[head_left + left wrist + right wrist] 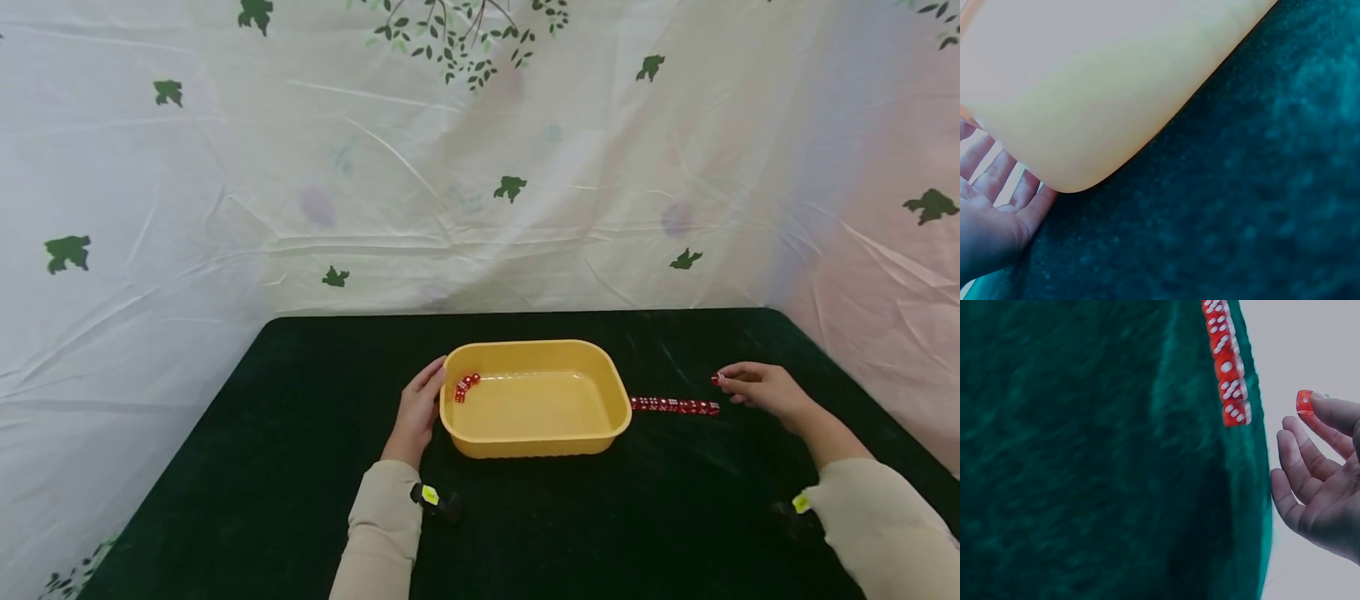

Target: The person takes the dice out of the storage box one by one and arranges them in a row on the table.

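Left hand [417, 414] flat, fingers straight against the left wall of the yellow tub [535, 398]; a few red dice [466, 387] lie inside at its left end. Dice row [675, 406] runs left-right just right of the tub. Right hand [759, 387] nearer, pinching one die [1304, 402]

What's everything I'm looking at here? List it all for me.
Tub: one, yellow, middle of the table, open top.
Dice in tub: a few, red, inside at its left end.
Row of dice: one line, red with white dots, on the table right of the tub.
Single die: one, red, pinched at the right fingertips.
Table: one, dark green cloth.
Backdrop: white sheet with green leaf prints.
Left hand: flat against the tub's left side.
Right hand: beside the row's far end, holding the single die.
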`<state>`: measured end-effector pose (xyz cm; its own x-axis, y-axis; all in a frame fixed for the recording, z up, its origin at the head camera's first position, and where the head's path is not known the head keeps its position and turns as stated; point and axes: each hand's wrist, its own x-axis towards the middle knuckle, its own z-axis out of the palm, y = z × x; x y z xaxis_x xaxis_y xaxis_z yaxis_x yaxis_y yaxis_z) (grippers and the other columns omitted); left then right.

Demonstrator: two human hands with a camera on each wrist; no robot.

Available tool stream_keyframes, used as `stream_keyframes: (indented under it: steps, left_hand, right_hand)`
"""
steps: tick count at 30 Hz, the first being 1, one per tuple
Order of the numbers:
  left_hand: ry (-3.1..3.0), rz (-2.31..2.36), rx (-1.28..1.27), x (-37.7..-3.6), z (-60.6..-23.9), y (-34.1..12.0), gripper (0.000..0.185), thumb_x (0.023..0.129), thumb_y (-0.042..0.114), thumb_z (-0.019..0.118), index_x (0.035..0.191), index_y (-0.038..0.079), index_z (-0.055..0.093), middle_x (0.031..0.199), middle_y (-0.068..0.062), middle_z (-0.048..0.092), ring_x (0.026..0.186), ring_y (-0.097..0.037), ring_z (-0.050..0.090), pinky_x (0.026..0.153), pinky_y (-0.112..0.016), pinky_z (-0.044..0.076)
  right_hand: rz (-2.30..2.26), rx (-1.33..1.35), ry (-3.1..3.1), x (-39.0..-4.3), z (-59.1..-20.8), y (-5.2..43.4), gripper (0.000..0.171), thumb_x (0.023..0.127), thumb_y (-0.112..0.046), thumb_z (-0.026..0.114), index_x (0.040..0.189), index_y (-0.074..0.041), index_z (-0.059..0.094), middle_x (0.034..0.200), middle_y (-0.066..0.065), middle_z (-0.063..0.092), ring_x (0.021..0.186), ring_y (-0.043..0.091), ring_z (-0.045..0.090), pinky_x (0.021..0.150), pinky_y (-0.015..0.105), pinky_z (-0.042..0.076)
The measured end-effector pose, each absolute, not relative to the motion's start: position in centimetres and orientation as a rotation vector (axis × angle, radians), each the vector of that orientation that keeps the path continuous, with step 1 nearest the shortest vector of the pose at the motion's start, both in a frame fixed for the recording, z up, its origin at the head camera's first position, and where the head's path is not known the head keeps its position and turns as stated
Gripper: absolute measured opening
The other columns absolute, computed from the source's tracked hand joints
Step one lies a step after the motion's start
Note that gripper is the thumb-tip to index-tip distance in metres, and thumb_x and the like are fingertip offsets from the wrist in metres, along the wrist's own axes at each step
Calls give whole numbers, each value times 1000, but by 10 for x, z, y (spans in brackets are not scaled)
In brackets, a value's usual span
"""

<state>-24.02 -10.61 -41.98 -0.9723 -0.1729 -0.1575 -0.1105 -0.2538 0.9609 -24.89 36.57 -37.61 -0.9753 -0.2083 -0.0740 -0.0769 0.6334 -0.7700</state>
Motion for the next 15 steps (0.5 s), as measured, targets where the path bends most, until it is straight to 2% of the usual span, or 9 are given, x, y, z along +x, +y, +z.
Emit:
stream_keyframes:
  steps: [8, 15]
  left_hand:
    - [-1914, -2415, 365, -241, -421, -105, 39, 82, 39, 55, 117, 22, 54, 122, 2, 45, 108, -17, 43, 87, -35, 38]
    - [-1909, -2412, 367, -241, -422, -106, 36, 82, 38, 55, 115, 23, 54, 121, 3, 46, 107, -15, 43, 87, -34, 38]
  right_hand:
    - [-1301, -129, 2645, -241, -393, 377, 47, 90, -27, 45, 114, 13, 41, 98, 14, 54, 77, 16, 54, 65, 30, 45]
    - [-1297, -129, 2648, -240, -402, 378, 46, 89, -27, 47, 113, 12, 44, 99, 15, 53, 78, 17, 54, 65, 30, 43]
